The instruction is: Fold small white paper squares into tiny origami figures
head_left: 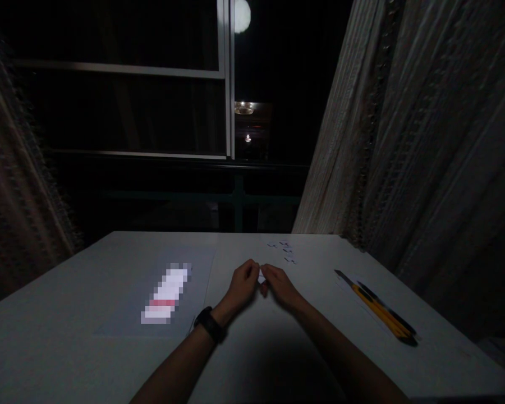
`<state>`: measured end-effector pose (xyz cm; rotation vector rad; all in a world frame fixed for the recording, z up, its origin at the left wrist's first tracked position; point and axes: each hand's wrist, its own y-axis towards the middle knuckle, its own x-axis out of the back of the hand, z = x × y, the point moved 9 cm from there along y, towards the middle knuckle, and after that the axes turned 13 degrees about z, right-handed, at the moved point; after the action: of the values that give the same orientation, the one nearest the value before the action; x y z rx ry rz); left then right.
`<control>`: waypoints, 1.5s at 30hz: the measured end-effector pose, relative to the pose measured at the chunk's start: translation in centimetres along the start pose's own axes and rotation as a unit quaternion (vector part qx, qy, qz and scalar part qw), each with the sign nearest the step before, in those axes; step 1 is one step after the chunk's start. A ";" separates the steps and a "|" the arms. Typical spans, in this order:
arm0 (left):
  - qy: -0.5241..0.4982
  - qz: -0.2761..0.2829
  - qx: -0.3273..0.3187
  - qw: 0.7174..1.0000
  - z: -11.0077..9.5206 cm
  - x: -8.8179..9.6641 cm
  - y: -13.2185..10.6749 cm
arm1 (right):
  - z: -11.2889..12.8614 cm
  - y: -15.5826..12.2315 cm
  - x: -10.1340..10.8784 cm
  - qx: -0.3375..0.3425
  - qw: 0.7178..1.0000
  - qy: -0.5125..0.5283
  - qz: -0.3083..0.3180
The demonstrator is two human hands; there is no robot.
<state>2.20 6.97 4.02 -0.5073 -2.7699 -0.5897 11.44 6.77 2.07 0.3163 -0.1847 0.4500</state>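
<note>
Over the middle of the white table [244, 359], my left hand [244, 281] and my right hand [279, 285] meet at the fingertips, both with curled, closed fingers. Pinched between them is a small whitish slip [261, 278], probably paper; the fingers cover most of it. A dark watch [210, 324] is strapped round my left wrist. Just beyond the hands lie several tiny pieces with dark marks [287, 251], too small and dim to make out.
At the right lies a yellow utility knife [379, 310] with its blade out, beside a black pen-like thing [387, 307]. A pale sheet [122, 314] with a blurred-out patch lies at the left. Curtains [332, 140] flank a dark window behind the table.
</note>
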 end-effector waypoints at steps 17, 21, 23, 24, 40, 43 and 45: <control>-0.226 0.088 0.042 0.969 1.2 -2.5 0.0 | -0.5 -0.2 0.0 -0.025 0.996 0.077 -0.028; -0.189 0.066 0.030 0.979 0.3 -1.9 0.0 | -0.4 -0.3 0.1 -0.017 0.997 0.063 -0.028; -0.192 0.067 0.032 0.979 0.2 -2.0 0.0 | -0.4 -0.3 0.0 -0.018 0.997 0.073 -0.032; -0.198 0.071 0.034 0.977 0.2 -2.2 0.0 | -0.5 -0.3 0.0 -0.018 0.996 0.079 -0.037; -0.049 -0.008 0.018 0.999 0.6 0.2 0.2 | -0.9 -0.1 0.7 -0.027 0.989 0.115 -0.092; -0.039 0.004 0.017 0.999 0.4 -0.1 0.4 | -1.1 0.0 0.9 -0.025 0.989 0.114 -0.094; -0.039 0.000 0.014 0.999 0.2 -0.1 0.5 | -1.3 0.0 0.8 -0.036 0.989 0.115 -0.087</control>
<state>2.42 7.40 4.02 -0.5363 -2.8469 -0.5413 12.26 7.51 1.04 0.2062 0.0525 0.3028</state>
